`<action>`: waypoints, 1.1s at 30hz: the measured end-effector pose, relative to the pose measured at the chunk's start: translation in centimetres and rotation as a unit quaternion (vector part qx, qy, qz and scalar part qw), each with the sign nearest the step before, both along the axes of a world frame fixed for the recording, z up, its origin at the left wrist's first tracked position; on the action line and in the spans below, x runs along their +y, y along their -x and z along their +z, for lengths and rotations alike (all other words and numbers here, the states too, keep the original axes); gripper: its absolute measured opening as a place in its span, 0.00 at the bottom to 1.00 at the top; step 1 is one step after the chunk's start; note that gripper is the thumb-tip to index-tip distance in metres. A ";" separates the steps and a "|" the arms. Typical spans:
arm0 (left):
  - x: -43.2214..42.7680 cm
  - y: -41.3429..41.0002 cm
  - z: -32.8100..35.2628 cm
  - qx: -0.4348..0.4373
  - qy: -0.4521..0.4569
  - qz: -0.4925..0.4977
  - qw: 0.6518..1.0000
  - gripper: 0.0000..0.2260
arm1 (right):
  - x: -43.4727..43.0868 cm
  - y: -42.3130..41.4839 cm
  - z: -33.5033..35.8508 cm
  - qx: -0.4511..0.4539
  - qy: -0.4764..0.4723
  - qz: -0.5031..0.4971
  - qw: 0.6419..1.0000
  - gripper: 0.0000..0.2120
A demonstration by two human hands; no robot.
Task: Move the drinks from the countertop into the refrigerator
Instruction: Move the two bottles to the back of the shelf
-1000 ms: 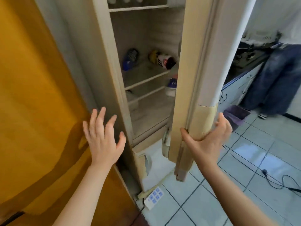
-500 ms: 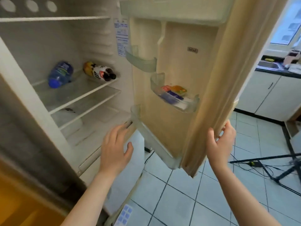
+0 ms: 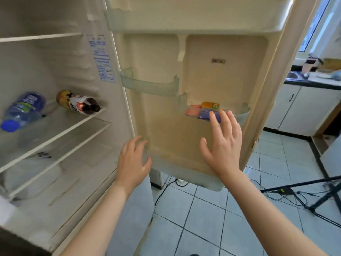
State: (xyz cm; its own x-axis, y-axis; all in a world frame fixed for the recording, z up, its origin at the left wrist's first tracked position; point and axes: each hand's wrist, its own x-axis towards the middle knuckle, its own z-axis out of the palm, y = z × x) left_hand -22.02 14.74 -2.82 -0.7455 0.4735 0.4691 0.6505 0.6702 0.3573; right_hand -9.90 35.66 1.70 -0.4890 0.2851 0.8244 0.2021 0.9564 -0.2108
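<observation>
The refrigerator stands open, its door (image 3: 208, 74) swung wide to the right. On the upper shelf (image 3: 60, 130) inside lie a clear water bottle with a blue cap (image 3: 22, 109) and a dark-capped bottle with a white and yellow label (image 3: 77, 102). My left hand (image 3: 133, 161) hovers open near the door's lower inner corner, holding nothing. My right hand (image 3: 223, 143) is spread open in front of the door's inner face, just below a door bin (image 3: 243, 113) with flat packets in it. No drink is in either hand.
A black countertop (image 3: 311, 82) with a sink and several items runs at the far right, above white cabinets (image 3: 299, 108). Cables and a black tripod leg (image 3: 302, 185) lie on the tiled floor to the right. A lower fridge shelf (image 3: 55, 157) holds a pale bag.
The door has swung further open. My right hand let go of the door's edge and now spreads before its inner face. My left hand shifted right toward the door's lower corner.
</observation>
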 end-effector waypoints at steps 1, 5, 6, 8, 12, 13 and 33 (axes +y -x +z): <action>0.9 1.1 0.4 0.004 -0.006 0.006 1.000 0.21 | 0.9 1.1 0.0 -0.016 0.001 -0.017 1.000 0.29; 4.2 5.8 1.9 0.039 -0.066 0.041 0.996 0.24 | 5.5 5.3 -0.4 0.042 -0.002 -0.062 0.997 0.26; 5.0 7.2 2.2 0.045 -0.086 0.052 0.994 0.25 | 6.8 6.3 -0.6 0.069 0.001 -0.057 0.996 0.25; 6.6 10.2 2.8 0.044 -0.149 0.074 0.985 0.27 | 9.4 8.4 -1.0 0.117 0.010 -0.035 0.993 0.22; 9.6 14.6 3.0 0.007 -0.259 0.115 0.959 0.35 | 14.0 12.4 -1.5 0.168 0.012 -0.010 0.986 0.17; 10.3 15.4 2.7 0.007 -0.270 0.122 0.955 0.36 | 14.9 13.4 -1.5 0.176 0.016 -0.008 0.984 0.16; 13.2 19.4 1.4 0.047 -0.138 0.156 0.977 0.38 | 21.5 24.3 -1.6 0.105 0.126 0.019 0.986 0.22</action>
